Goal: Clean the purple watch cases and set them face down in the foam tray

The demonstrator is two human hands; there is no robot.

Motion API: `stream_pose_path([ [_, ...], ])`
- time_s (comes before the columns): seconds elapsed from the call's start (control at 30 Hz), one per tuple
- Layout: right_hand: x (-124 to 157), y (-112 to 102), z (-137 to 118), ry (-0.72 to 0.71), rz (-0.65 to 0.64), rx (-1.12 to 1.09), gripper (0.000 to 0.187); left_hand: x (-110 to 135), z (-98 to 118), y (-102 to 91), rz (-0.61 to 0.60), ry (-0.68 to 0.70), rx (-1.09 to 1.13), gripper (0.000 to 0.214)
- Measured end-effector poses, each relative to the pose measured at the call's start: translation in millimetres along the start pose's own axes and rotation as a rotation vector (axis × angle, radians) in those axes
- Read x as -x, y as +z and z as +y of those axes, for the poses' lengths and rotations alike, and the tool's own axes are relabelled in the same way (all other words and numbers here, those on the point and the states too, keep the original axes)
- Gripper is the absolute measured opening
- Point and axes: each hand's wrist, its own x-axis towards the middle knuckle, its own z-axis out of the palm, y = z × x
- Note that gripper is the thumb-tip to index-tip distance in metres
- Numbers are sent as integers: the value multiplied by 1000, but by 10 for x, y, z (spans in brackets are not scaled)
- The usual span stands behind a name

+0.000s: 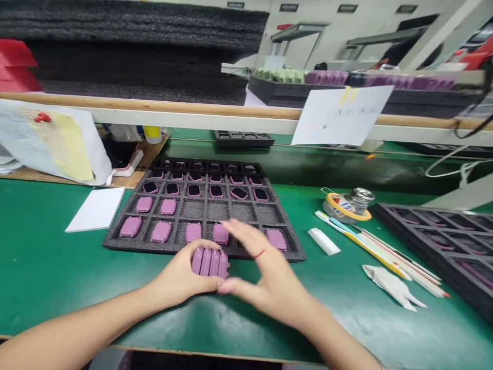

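Observation:
My left hand (181, 275) is closed round a row of several purple smartwatch cases (210, 262), standing side by side on edge just in front of the foam tray. My right hand (269, 272) is open, fingers stretched over the tray's front row and slightly blurred. Its thumb tip is close to the row of cases; whether it touches them I cannot tell. The black foam tray (144, 244) has purple cases such as one at the front left (131, 226) in its near compartments. Dark-screened watch cases (194, 190) fill the rows behind. My right hand hides part of the front row.
At right lie a toothbrush and thin sticks (370, 246), a white roll (323, 241), a crumpled tissue (393, 285) and a jar in a yellow-rimmed dish (348, 204). Another foam tray (389, 218) is beyond. White paper (95, 208) lies left. A shelf edge (192, 112) crosses above.

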Motion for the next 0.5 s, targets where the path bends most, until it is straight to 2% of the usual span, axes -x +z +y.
stream_pose_path([
  [0.07,88,-286,260,96,132,244,39,-16,-42,-1,6,-12,-50,61],
  [0.1,151,-434,425,155,201,450,37,-20,-58,4,6,-11,-74,60],
  [0.13,222,-573,600,194,241,538,42,-23,-71,12,2,-4,-85,59],
  [0.23,434,-887,1064,232,280,654,63,-28,-88,43,-26,20,-91,58],
  [0.3,530,-978,1211,224,258,659,55,-30,-86,58,-38,31,-102,59],
  [0.4,561,-924,1090,208,261,640,34,-31,-79,69,-44,42,-109,59],
  [0.5,483,-679,640,183,312,543,20,-26,-72,73,-48,41,-135,59],
])
